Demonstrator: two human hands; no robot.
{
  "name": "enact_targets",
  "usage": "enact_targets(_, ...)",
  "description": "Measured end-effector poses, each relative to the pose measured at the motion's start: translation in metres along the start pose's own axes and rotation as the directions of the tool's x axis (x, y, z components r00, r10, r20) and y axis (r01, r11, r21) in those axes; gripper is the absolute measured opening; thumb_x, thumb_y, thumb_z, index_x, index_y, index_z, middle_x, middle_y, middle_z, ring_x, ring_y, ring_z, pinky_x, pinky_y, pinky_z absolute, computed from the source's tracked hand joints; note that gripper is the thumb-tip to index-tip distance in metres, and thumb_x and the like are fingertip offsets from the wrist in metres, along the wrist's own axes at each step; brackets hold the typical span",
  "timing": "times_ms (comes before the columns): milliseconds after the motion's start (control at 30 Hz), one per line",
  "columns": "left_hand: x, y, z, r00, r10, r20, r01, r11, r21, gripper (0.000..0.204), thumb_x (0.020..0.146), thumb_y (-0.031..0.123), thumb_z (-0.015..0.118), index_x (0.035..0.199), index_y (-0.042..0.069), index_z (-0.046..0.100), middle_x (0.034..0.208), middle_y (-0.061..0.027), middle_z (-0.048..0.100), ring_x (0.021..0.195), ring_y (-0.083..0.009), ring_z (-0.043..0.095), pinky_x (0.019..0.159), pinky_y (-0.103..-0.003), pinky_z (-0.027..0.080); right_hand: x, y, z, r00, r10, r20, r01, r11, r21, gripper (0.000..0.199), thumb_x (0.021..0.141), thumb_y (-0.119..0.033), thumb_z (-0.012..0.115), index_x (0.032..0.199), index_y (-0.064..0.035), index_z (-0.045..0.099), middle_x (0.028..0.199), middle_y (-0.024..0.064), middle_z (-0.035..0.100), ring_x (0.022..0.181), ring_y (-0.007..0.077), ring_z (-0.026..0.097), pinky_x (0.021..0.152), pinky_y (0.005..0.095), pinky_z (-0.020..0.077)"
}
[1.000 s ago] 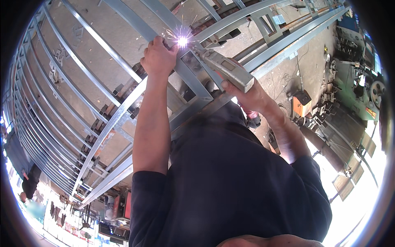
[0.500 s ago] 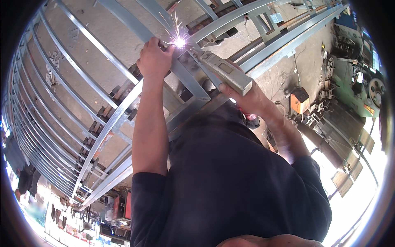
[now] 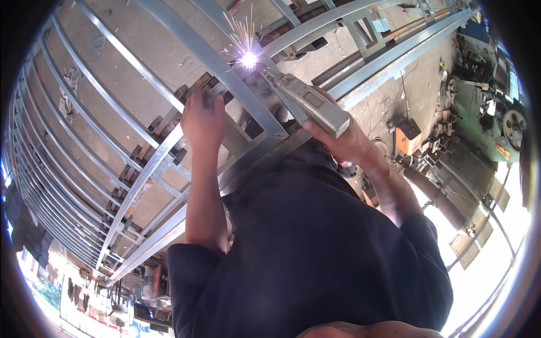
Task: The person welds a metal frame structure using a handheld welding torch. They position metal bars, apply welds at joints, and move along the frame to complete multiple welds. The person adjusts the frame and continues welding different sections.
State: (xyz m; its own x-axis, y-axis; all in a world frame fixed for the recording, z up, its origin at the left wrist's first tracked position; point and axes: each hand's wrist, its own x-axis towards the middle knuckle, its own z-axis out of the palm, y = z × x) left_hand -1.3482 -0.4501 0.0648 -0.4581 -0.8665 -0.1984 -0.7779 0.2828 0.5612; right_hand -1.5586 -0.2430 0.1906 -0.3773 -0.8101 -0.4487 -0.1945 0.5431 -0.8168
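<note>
My right hand [image 3: 344, 138] is wrapped round a grey, box-bodied welding gun [image 3: 315, 104], its thumb along the near side. The gun points up and left to a bright arc with sparks [image 3: 248, 60], which burns on a flat grey steel bar [image 3: 217, 65] of a frame. A little to the left and nearer to me is my left hand [image 3: 204, 121], apart from the arc. Its fingers are loosely bent and spread, over or beside a dark rusty rail [image 3: 180, 110]; whether they touch it I cannot tell. Nothing shows in them.
A long grating of shiny parallel steel bars [image 3: 101, 70] spreads out on the left. Longer steel beams [image 3: 394, 70] run to the far right. On the right stand an orange box [image 3: 407, 143] and a green machine with a wheel [image 3: 511, 127]. Behind the frame lies a concrete floor [image 3: 163, 62].
My left hand has drawn back from beside the arc, moving left and toward me. The welding gun stays in my right hand with little movement, and the spray of sparks is larger.
</note>
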Motion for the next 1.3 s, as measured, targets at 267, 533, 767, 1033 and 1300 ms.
enact_targets(267, -0.057, -0.001, -0.006, 0.995, 0.103, 0.006, -0.103, 0.994, -0.032, 0.027, 0.091, 0.027, 0.075, 0.115, 0.015, 0.07, 0.095, -0.004, 0.069, 0.092, -0.0286, 0.068, 0.079, -0.047, 0.05, -0.003, 0.0, -0.002, 1.0, -0.001, 0.025, 0.002, 0.999, -0.044, 0.07, 0.104, -0.03, 0.073, 0.162, -0.0056, 0.042, 0.143, 0.0146, 0.067, 0.132, 0.0222, 0.065, 0.11, 0.0366, 0.0502)
enact_targets(533, -0.095, -0.003, -0.001, 0.987, 0.048, 0.152, -0.05, 0.999, 0.009, 0.029, 0.089, 0.031, 0.075, 0.111, 0.013, 0.068, 0.095, -0.0046, 0.068, 0.093, -0.0292, 0.068, 0.08, -0.048, 0.048, -0.008, 0.004, 0.0, 0.998, -0.056, 0.0, 0.056, 0.995, -0.081, 0.067, 0.104, -0.03, 0.073, 0.16, -0.0043, 0.046, 0.15, 0.0171, 0.061, 0.139, 0.0248, 0.06, 0.113, 0.0374, 0.0484)
enact_targets(767, -0.109, -0.009, 0.004, 0.982, 0.041, 0.186, -0.048, 0.998, 0.034, 0.028, 0.088, 0.032, 0.075, 0.11, 0.015, 0.068, 0.093, -0.0029, 0.067, 0.092, -0.0274, 0.068, 0.08, -0.047, 0.048, -0.01, 0.001, -0.001, 0.998, -0.064, 0.013, 0.065, 0.996, -0.064, 0.069, 0.104, -0.029, 0.073, 0.161, -0.0033, 0.044, 0.151, 0.0175, 0.061, 0.139, 0.0243, 0.06, 0.115, 0.0371, 0.0465)
enact_targets(1033, -0.111, -0.006, 0.002, 0.982, 0.022, 0.19, -0.027, 0.999, 0.024, 0.028, 0.092, 0.033, 0.077, 0.109, 0.012, 0.071, 0.096, -0.006, 0.069, 0.093, -0.0302, 0.068, 0.082, -0.049, 0.049, -0.015, 0.002, -0.001, 1.0, 0.014, 0.021, -0.014, 1.0, -0.02, 0.072, 0.104, -0.029, 0.074, 0.162, -0.0031, 0.041, 0.147, 0.0178, 0.064, 0.138, 0.0219, 0.06, 0.114, 0.0366, 0.0469)
enact_targets(1300, -0.114, -0.009, 0.006, 0.978, -0.001, 0.206, -0.003, 1.0, 0.02, 0.031, 0.089, 0.035, 0.074, 0.112, 0.014, 0.069, 0.096, -0.0029, 0.068, 0.095, -0.0269, 0.068, 0.083, -0.047, 0.048, -0.018, 0.006, 0.0, 0.999, 0.037, 0.024, -0.038, 0.998, 0.053, 0.073, 0.103, -0.03, 0.075, 0.162, -0.0044, 0.041, 0.148, 0.0183, 0.064, 0.14, 0.0233, 0.059, 0.115, 0.0374, 0.0465)
